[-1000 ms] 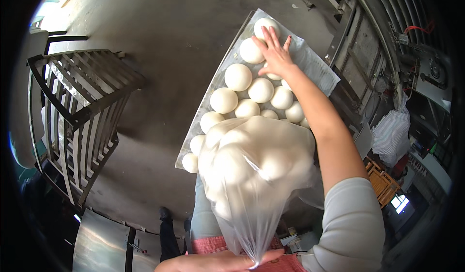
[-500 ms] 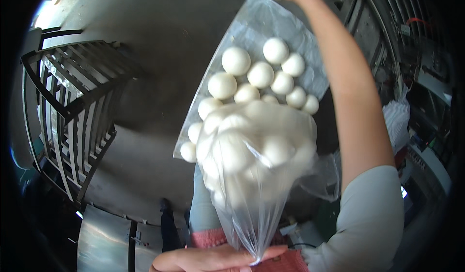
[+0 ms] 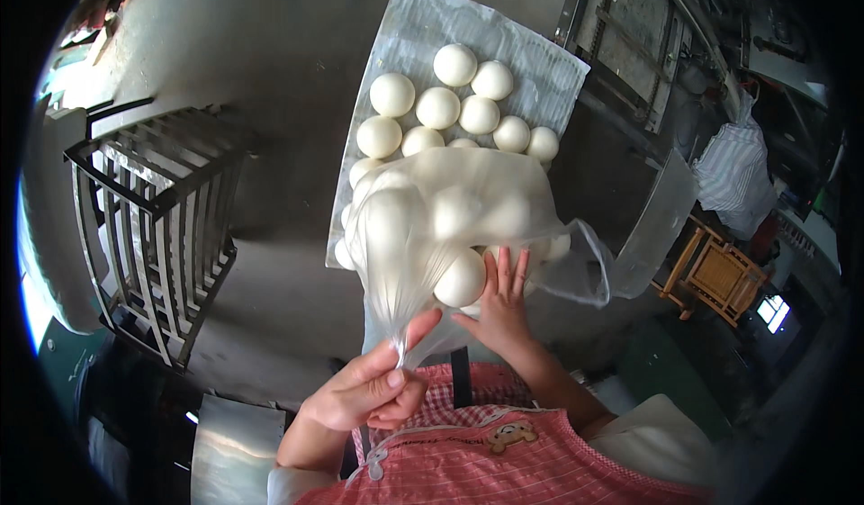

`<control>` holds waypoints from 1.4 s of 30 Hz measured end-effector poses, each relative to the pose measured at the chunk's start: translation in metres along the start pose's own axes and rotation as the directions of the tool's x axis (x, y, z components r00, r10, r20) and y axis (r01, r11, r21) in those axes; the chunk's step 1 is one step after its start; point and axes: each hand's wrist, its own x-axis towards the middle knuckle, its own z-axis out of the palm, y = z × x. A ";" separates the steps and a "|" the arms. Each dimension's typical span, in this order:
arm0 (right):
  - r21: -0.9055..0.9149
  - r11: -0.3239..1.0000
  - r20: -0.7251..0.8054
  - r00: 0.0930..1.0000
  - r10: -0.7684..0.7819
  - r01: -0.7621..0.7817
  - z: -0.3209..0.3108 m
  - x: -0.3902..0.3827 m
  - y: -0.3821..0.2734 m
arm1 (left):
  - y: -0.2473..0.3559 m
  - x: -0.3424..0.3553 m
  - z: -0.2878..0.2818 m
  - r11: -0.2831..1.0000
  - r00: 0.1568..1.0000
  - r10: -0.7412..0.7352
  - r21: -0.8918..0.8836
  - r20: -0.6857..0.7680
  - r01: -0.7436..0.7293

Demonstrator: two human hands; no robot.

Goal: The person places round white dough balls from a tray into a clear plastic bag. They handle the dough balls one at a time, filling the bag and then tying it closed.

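Observation:
My left hand (image 3: 367,390) pinches the gathered neck of a clear plastic bag (image 3: 423,226) filled with several round white buns. My right hand (image 3: 500,305) is pulled in close, fingers spread against a white bun (image 3: 459,280) at the bag's open side. Beyond the bag, a tray (image 3: 416,21) lined with clear film holds several more white buns (image 3: 437,107) in rows.
A metal rack of bars (image 3: 153,226) stands on the left. A wooden stool (image 3: 713,271) and a tied striped sack (image 3: 733,176) are at the right. A metal frame (image 3: 630,37) runs along the upper right. I wear a pink checked apron (image 3: 468,460).
My right hand has come back from the far end of the tray to the bag's opening, now against a bun. The left hand still holds the bag's neck.

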 end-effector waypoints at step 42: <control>0.960 0.107 -0.208 0.911 -0.356 0.260 -0.179 0.109 0.163 | -0.021 0.008 0.019 0.973 0.964 0.191 0.167 -0.183 -0.161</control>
